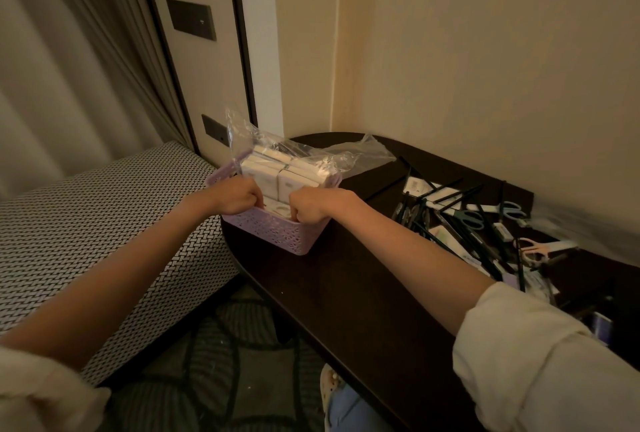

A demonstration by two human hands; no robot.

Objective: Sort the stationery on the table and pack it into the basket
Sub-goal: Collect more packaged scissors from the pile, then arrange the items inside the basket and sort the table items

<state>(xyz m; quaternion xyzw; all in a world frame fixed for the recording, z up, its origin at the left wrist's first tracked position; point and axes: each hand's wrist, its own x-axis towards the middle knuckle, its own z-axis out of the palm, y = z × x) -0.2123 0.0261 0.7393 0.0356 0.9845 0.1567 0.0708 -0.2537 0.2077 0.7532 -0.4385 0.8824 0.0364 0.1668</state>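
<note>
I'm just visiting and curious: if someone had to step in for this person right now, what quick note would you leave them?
Left hand: fingers curled over the near rim of the lilac basket.
Right hand: the same, gripping the rim beside it.
Basket: at the table's left end, holding white boxes in a clear plastic bag.
Done: the boxes are packed.
Left: pens, scissors and other small items lie in a loose pile on the table to the right, unsorted.

table: dark brown rounded wooden table (346, 293)
on it: lilac perforated plastic basket (277, 229), black pens (450, 194), blue-handled scissors (472, 218)
</note>
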